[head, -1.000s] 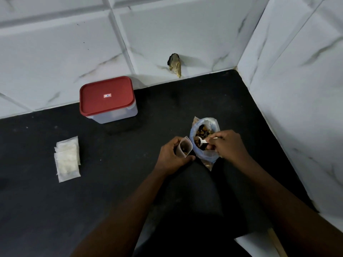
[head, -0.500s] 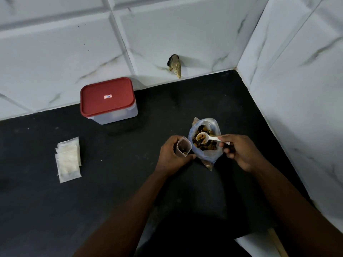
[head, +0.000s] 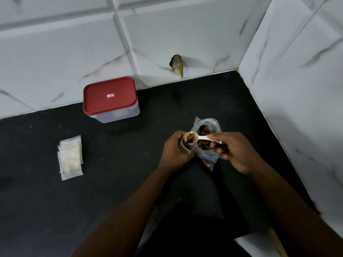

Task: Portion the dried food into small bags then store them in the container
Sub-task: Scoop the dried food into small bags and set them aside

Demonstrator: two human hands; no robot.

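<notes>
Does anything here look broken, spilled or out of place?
The wall tile has a dark, ragged hole just above the black counter, with something brownish sticking out; it looks like damage. No spilled food shows: the heaped spoon is right over the small bag.

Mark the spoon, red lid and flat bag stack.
spoon (head: 203,138): head view, white handle near the bowl.
red lid (head: 104,102): head view, middle of its top.
bag stack (head: 71,158): head view, middle of the top bag.

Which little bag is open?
The small bag in the left hand, under the loaded spoon. The others lie flat in a stack, far left.
</notes>
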